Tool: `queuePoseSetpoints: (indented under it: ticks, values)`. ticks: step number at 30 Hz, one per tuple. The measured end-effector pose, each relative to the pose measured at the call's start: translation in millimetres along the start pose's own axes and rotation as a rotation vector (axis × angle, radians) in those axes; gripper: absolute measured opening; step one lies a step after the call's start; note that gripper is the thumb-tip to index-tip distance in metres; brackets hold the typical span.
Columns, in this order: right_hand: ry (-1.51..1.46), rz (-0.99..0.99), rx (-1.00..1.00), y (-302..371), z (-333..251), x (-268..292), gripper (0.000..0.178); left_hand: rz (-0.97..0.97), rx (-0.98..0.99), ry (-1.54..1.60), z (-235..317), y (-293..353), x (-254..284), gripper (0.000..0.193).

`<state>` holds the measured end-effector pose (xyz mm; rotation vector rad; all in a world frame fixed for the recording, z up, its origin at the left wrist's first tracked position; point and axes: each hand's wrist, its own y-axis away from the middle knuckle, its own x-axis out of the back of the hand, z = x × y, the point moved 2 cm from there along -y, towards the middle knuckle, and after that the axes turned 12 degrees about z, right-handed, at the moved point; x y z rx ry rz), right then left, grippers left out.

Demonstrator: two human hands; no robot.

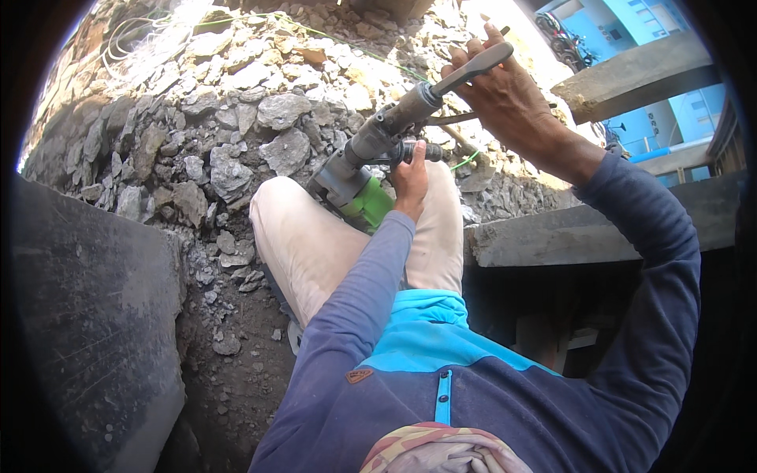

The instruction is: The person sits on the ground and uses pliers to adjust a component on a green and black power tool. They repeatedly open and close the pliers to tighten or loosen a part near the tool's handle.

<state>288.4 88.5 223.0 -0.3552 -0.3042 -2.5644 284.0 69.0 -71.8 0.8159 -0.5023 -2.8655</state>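
Note:
A demolition hammer [367, 197] with a green body and grey metal front lies across my lap, its nose slanting up to the right. My left hand [409, 183] is closed round the black side handle [432, 151] beside the tool's metal neck. From the nose sticks out a grey flat chisel bit [482, 65]. Behind that bit is my right hand [505, 102], its fingers stretched out and spread past the blade. The bit crosses in front of the fingers; whether they press on it I cannot tell.
Broken grey rubble [229, 169] covers the ground ahead and to the left. A dark slab [95, 315] stands at the left. Concrete beams [552, 236] lie at the right, with a second beam [639, 75] farther off. A thin green cable [347, 47] runs over the stones.

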Motion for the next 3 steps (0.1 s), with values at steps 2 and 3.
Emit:
queuePoseSetpoints:
  ticks: [2,3]
  values:
    - [-0.096,0.008,0.018,3,8,-6,0.050,-0.012,0.044,-0.032,1,0,1,0.058]
    - [-0.179,0.012,0.023,4,12,-13,0.052,-0.019,0.065,-0.049,3,0,2,0.063]
